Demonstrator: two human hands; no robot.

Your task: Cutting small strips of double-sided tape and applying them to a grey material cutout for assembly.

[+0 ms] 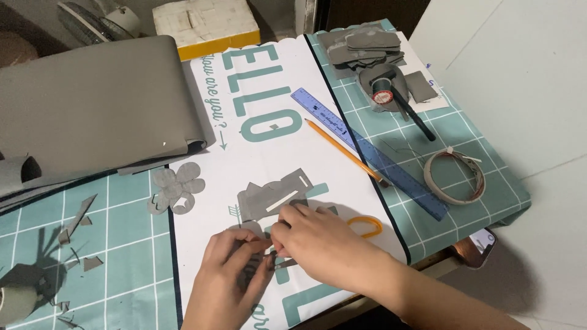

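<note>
Both hands meet over a small grey cutout [260,260], the left hand [229,269] pinching it from below and the right hand [321,244] gripping it from above. Orange-handled scissors [365,226] lie just right of the grip, and a larger grey piece [269,195] lies just beyond it.

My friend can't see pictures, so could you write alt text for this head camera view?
Two bare hands, left hand and right hand, meet over a small grey cut-out piece on a white and teal printed sheet. Nearby lie a grey flower shape, a pencil, a blue ruler and a tape roll.
</note>
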